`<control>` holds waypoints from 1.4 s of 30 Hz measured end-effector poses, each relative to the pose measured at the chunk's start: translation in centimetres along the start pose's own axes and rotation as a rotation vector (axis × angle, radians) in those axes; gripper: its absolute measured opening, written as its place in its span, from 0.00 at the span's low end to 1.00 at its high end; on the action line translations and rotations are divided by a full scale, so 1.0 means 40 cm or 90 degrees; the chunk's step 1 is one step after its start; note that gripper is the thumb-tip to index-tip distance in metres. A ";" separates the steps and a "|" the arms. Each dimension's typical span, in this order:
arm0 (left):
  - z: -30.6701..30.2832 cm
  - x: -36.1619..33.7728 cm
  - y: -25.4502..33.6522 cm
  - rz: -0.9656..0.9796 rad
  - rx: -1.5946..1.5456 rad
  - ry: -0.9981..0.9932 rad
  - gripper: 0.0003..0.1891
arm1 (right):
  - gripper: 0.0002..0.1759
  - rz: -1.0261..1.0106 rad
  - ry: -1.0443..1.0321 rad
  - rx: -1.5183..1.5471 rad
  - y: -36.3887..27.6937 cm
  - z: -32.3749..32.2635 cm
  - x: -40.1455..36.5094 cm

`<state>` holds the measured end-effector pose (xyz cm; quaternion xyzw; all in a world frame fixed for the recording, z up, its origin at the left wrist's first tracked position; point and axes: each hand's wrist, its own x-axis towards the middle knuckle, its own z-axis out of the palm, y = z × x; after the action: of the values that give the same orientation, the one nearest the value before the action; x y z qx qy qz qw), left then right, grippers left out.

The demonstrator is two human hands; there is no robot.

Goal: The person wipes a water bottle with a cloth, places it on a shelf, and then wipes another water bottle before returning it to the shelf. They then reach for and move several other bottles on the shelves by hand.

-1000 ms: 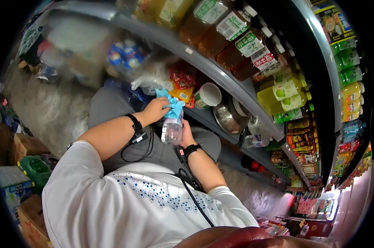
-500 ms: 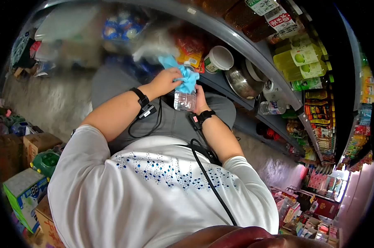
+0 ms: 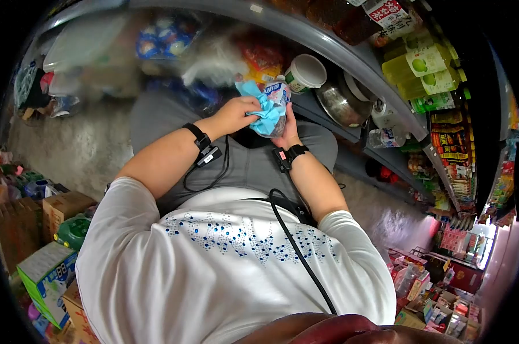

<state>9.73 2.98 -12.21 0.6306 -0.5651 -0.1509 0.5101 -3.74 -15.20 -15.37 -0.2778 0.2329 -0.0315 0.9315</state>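
Note:
In the head view, my right hand [image 3: 288,129] is wrapped round a clear plastic bottle [image 3: 278,93] with a blue-and-white label, held tilted above my lap. My left hand [image 3: 236,116] is closed on a light blue cloth [image 3: 266,118]. That cloth lies bunched against the lower part of the bottle and hides some of it, while the label and the top end show above. Both my wrists wear black straps with small devices and cables.
Beyond my hands, a shelf [image 3: 334,129] holds a white tub [image 3: 306,73], a metal pot [image 3: 342,100] and a lying clear bottle [image 3: 387,137]. Yellow-green drink bottles [image 3: 423,69] line the upper shelf. Cardboard boxes [image 3: 64,209] stand on the left floor.
The bottle has shifted up and tilted, and its label now shows. The cloth has gone from the upper part of the bottle to its lower part, with my left hand moving along.

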 end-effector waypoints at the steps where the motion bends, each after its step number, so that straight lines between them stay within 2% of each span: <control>1: 0.002 0.005 -0.005 -0.010 0.033 0.039 0.10 | 0.43 0.001 -0.003 -0.032 -0.003 0.000 0.002; 3: 0.002 0.005 -0.013 -0.076 0.044 0.089 0.11 | 0.42 0.033 -0.020 -0.059 0.009 0.005 0.006; 4: 0.007 0.013 -0.015 -0.076 0.044 0.089 0.11 | 0.42 0.033 -0.020 -0.059 -0.001 0.008 0.006; 6: 0.012 0.010 -0.015 -0.054 0.031 0.195 0.10 | 0.42 0.087 -0.022 -0.059 0.005 0.016 0.000; 8: 0.010 0.011 -0.016 -0.056 0.047 0.194 0.09 | 0.41 0.085 -0.013 -0.046 0.007 0.022 0.001; 10: 0.009 0.012 -0.024 -0.087 0.067 0.260 0.09 | 0.41 0.121 -0.034 -0.062 0.010 0.022 0.008; 15: -0.003 0.007 -0.025 -0.107 0.045 0.225 0.10 | 0.37 0.090 -0.014 -0.015 0.007 0.033 -0.009; 17: -0.006 0.006 -0.004 -0.033 0.029 0.140 0.11 | 0.36 0.074 -0.010 0.009 -0.013 0.039 -0.014; 18: -0.006 0.005 0.005 -0.033 0.028 0.139 0.11 | 0.35 0.055 -0.002 -0.001 -0.025 0.058 -0.023; 20: -0.003 0.002 0.017 -0.022 0.016 0.047 0.12 | 0.36 0.044 0.017 0.006 -0.029 0.064 -0.025; 23: -0.001 0.002 0.011 -0.007 0.044 0.078 0.12 | 0.37 0.051 0.019 0.007 -0.029 0.061 -0.026; 25: -0.008 0.007 0.012 0.000 0.067 0.104 0.12 | 0.34 0.063 0.016 -0.046 -0.017 0.049 -0.019; 27: -0.016 0.011 0.014 -0.082 0.060 0.209 0.12 | 0.30 0.066 -0.026 -0.070 0.001 0.043 -0.010; 30: -0.031 0.014 0.004 -0.047 0.097 0.260 0.12 | 0.29 0.081 -0.032 -0.103 0.007 0.041 -0.023; 36: -0.007 0.007 0.005 -0.019 0.043 0.154 0.12 | 0.30 0.032 0.007 -0.066 -0.016 0.027 -0.013; 39: -0.003 0.001 0.038 0.031 0.042 0.018 0.13 | 0.31 -0.026 0.012 -0.036 -0.030 0.039 -0.010; 42: -0.006 0.000 0.052 0.028 0.059 -0.003 0.13 | 0.32 -0.027 0.034 -0.031 -0.031 0.074 -0.029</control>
<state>8.76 3.42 -10.40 0.6407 -0.5867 -0.1149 0.4818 -3.36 -14.54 -12.02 -0.3043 0.2522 -0.0531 0.9171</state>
